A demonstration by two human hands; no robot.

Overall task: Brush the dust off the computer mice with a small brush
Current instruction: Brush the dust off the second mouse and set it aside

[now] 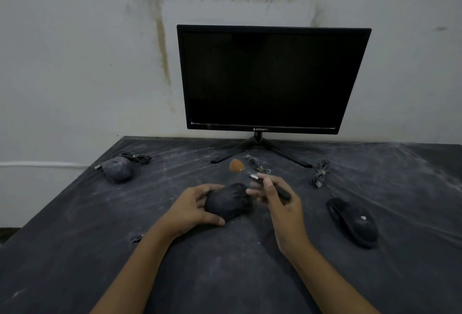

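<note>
My left hand grips a black computer mouse in the middle of the dusty black table, slightly raised at its front. My right hand holds a small brush by its dark handle; the orange bristles point away from me, above and beyond the held mouse, not touching it. A very dusty grey mouse lies at the far left. A cleaner black mouse lies at the right.
A dark monitor on a tripod stand rises at the table's back against the wall. Coiled mouse cables lie near the left mouse, behind my hands and at the right. The black table cover is streaked with dust.
</note>
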